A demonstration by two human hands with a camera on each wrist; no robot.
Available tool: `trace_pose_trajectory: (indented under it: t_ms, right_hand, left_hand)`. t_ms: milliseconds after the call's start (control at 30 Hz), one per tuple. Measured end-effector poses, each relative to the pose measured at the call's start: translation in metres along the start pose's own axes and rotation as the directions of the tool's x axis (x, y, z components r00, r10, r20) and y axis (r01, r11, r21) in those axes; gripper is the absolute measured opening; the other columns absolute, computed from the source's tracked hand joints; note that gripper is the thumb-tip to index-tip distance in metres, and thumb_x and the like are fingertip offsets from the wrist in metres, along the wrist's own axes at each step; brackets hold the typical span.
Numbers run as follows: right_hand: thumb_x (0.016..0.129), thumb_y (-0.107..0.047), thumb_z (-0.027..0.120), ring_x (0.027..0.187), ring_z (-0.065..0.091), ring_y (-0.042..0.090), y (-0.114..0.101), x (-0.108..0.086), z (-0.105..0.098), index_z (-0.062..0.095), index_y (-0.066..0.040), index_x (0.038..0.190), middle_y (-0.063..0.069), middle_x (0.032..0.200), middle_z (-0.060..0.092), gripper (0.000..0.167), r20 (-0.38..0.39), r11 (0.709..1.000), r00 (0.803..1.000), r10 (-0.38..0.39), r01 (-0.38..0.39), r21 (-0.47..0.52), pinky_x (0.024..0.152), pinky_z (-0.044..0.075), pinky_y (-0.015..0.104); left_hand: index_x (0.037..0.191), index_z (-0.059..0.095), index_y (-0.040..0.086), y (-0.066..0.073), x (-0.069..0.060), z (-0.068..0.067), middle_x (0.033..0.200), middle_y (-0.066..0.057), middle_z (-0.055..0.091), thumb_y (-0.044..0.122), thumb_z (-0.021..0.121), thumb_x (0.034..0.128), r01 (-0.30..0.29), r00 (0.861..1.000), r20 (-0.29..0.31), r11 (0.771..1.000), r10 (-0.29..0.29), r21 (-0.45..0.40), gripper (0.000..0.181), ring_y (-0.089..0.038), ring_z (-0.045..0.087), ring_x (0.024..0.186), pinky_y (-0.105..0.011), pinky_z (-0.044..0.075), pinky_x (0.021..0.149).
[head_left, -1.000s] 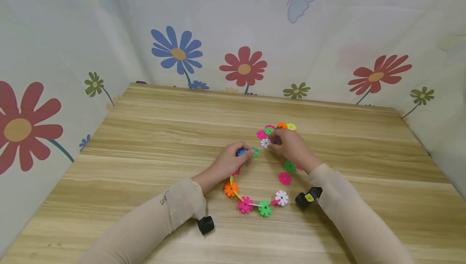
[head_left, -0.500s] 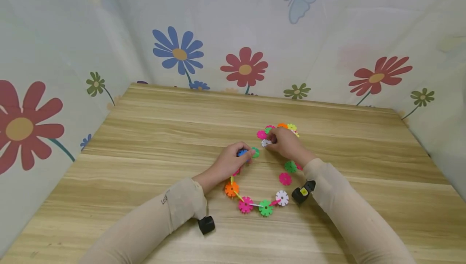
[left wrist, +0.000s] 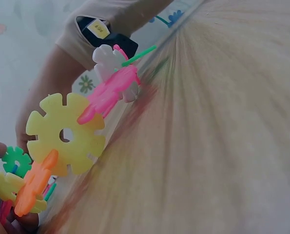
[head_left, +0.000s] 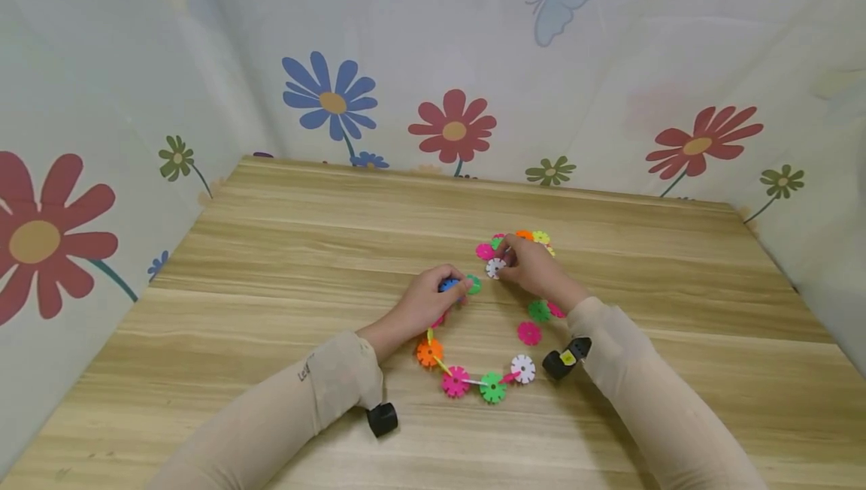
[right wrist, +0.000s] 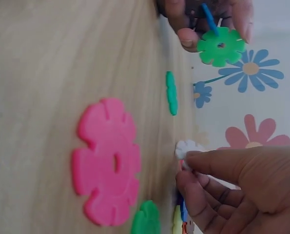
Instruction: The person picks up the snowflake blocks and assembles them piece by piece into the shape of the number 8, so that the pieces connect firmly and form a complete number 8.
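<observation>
My left hand (head_left: pixel 428 298) holds a blue notched plastic disc (head_left: pixel 447 285), to which a green disc (head_left: pixel 474 285) is joined. From there a chain of interlocked discs hangs down and curves towards me, with an orange disc (head_left: pixel 429 353), a pink disc (head_left: pixel 455 382) and a white end disc (head_left: pixel 523 369). In the left wrist view, a yellow disc (left wrist: pixel 42 126) of this chain stands large beside the hand. My right hand (head_left: pixel 541 273) pinches a loose white disc (right wrist: pixel 183 147) between thumb and forefinger, just right of the green one and apart from it.
Loose discs lie behind and around my right hand, among them a pink disc (head_left: pixel 485 251) and an orange disc (head_left: pixel 524 235). Another pink disc (head_left: pixel 529 334) and a green disc (head_left: pixel 539 311) lie under the right forearm. A flowered curtain borders the wooden table (head_left: pixel 304 234).
My right hand has shifted slightly left and taken the white disc between its fingertips. My left hand stays in place with the blue disc and its chain.
</observation>
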State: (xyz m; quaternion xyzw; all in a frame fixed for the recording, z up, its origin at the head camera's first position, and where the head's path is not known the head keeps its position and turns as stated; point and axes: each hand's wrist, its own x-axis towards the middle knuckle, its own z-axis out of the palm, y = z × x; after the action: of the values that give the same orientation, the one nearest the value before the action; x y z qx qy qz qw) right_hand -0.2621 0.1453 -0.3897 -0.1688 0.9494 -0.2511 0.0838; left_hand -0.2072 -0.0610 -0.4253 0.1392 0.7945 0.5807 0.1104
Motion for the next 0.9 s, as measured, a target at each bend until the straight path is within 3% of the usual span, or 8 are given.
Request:
trace_pose_trajectory:
  t_ms: [200,400,667,900]
  right_hand:
    - [0.09,-0.01,0.065,0.068,0.059,0.015,0.002,-0.005,-0.002,0.063,0.002,0.1,0.012,0.084,0.064,0.015,-0.021,0.996,1.0,-0.003,0.005,0.09,0.061,0.05,0.025]
    - [0.094,-0.012,0.06,0.057,0.06,0.014,-0.005,-0.019,-0.006,0.059,0.002,0.104,0.015,0.079,0.065,0.017,0.013,0.972,1.0,-0.004,0.001,0.234,0.053,0.051,0.027]
    - [0.095,-0.012,0.059,0.058,0.063,0.015,-0.009,-0.034,-0.006,0.052,0.004,0.105,0.021,0.081,0.069,0.02,0.029,0.911,1.0,-0.012,-0.001,0.413,0.056,0.057,0.033]
    - [0.096,-0.011,0.057,0.058,0.065,0.015,-0.011,-0.041,0.0,0.051,0.005,0.105,0.025,0.083,0.07,0.019,0.047,0.866,0.997,-0.054,0.024,0.499,0.055,0.056,0.032]
  left_hand:
    - [0.103,0.062,0.008,0.001,-0.001,-0.001,0.086,-0.01,0.067,0.031,0.054,0.0985,0.012,1.0,0.0,1.0,-0.012,0.0,0.025,-0.009,0.045,0.048,-0.021,0.039,0.044]
    - [0.106,0.062,0.006,0.002,-0.002,-0.001,0.088,-0.012,0.068,0.032,0.054,0.0985,0.016,1.0,0.0,1.0,-0.016,0.006,0.028,-0.009,0.046,0.049,-0.022,0.04,0.045]
    - [0.105,0.061,0.006,0.002,-0.002,-0.001,0.088,-0.012,0.068,0.034,0.054,0.0984,0.01,1.0,0.004,1.0,-0.01,0.003,0.029,-0.01,0.046,0.049,-0.022,0.04,0.046]
    - [0.105,0.062,0.004,0.004,-0.002,-0.001,0.089,-0.014,0.068,0.033,0.054,0.0981,0.009,1.0,-0.001,1.0,-0.009,0.006,0.03,-0.01,0.046,0.05,-0.022,0.039,0.046]
